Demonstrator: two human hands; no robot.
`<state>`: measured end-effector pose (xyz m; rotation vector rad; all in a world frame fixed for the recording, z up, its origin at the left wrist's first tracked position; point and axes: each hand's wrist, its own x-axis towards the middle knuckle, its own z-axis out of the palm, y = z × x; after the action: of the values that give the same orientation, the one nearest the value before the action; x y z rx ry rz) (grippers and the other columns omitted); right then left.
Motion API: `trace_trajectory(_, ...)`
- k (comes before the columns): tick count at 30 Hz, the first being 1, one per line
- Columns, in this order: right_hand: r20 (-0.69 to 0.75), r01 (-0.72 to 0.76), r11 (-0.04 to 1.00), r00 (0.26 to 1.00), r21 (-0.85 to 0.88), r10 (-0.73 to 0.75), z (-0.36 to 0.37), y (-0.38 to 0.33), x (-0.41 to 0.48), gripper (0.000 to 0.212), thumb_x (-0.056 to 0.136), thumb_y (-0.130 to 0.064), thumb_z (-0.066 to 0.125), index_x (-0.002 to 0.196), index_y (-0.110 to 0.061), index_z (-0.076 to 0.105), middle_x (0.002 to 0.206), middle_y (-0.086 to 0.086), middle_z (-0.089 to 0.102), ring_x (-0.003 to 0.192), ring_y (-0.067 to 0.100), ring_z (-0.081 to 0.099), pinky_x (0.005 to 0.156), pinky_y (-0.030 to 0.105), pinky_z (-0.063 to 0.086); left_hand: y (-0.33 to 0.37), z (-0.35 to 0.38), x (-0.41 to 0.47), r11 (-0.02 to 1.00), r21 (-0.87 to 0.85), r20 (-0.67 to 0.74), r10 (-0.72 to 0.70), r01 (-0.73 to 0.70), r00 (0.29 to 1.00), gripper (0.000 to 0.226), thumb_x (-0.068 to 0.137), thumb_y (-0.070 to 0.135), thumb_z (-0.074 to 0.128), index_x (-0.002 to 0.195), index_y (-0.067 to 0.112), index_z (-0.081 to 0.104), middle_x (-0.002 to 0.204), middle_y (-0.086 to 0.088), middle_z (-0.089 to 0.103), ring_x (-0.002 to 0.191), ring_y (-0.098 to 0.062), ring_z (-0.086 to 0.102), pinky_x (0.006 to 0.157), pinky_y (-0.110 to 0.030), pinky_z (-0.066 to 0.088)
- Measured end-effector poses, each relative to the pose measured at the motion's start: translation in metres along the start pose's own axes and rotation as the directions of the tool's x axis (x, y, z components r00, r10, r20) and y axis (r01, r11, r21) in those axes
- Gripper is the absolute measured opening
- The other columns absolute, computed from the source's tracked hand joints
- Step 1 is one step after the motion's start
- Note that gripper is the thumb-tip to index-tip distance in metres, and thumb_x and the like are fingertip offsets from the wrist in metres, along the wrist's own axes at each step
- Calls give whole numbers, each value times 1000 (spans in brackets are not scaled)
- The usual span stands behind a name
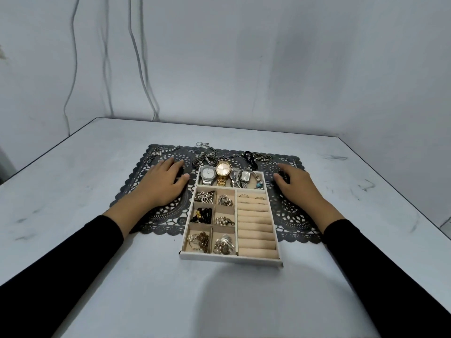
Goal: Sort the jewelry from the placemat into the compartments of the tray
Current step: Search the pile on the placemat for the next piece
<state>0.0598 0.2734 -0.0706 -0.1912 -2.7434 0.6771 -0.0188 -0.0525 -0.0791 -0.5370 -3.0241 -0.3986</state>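
Note:
A white tray (pixel 230 258) with beige compartments lies on a dark lace placemat (pixel 290 215). Its far compartment holds several watches, among them a gold watch (pixel 223 170). The small left compartments hold chains and beads; the ring rolls (pixel 256 225) on the right carry a few rings at their far end. Along the placemat's far edge lie chains and bracelets (pixel 207 158) and a pearl piece (pixel 159 151). My left hand (pixel 163 182) rests flat on the placemat left of the tray. Flat on the mat to the tray's right lies my right hand (pixel 299 185). Both hold nothing.
The pale grey table (pixel 219 301) extends toward me in front of the tray. A grey wall with hanging cables (pixel 141 69) stands behind the table's far edge.

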Motion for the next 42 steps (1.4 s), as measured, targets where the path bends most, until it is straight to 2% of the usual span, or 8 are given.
trace_trajectory(6,42,24,999,999,-22,-23,10,-1,34,48,97,-32,48,140,-12,45,142,6,49,132,21,43,108,28,30,-7,2,34,987,96,-31,-129,131,991,68,97,63,22,156,30,13,164,-8,1,151,-29,-2,121,-49,-2)
trace_trajectory(12,30,71,997,997,3,-71,21,2,59,43,96,-29,52,135,-10,52,136,7,55,128,20,48,108,30,32,-14,1,52,968,111,-5,-224,223,975,71,94,67,21,155,32,9,164,-9,0,151,-30,-2,120,-51,0)
trace_trajectory(22,10,107,994,994,30,-107,32,0,90,35,95,-26,54,127,-13,60,129,4,61,123,18,52,103,24,33,-6,3,77,1000,16,3,-5,5,1000,59,102,49,28,154,21,26,162,-4,19,149,-26,15,122,-41,12)
trace_trajectory(26,-4,136,986,991,97,-136,37,-10,103,32,95,-26,55,124,-14,62,127,3,62,121,16,53,96,16,31,-4,1,84,996,-75,-93,38,-45,995,51,99,41,34,144,17,43,153,-9,39,140,-27,35,116,-39,27)
trace_trajectory(29,31,167,976,984,140,-173,42,-20,112,32,95,-26,55,124,-16,62,127,2,62,122,15,52,97,17,32,-3,-1,89,991,-113,-131,60,-75,990,44,101,33,39,143,18,45,151,-5,42,137,-24,40,112,-37,31)
trace_trajectory(34,115,226,958,962,174,-248,52,-33,134,33,95,-28,55,126,-18,61,129,-2,61,123,13,51,97,16,32,-1,-3,100,981,-117,-100,145,-156,984,42,102,36,40,142,26,48,150,6,44,135,-19,44,110,-35,34)
trace_trajectory(40,219,291,930,915,223,-339,66,-52,163,32,94,-32,56,125,-25,62,129,-4,60,122,10,51,99,20,34,-5,-5,112,961,-184,-198,169,-206,965,29,99,29,51,123,25,67,129,8,64,118,-14,57,90,-24,41)
trace_trajectory(42,235,307,917,900,256,-367,71,-58,171,31,93,-32,57,124,-26,63,127,-4,61,119,8,52,98,20,35,-7,-5,116,957,-206,-217,160,-206,963,25,97,27,57,118,25,70,122,9,68,114,-12,60,89,-24,42)
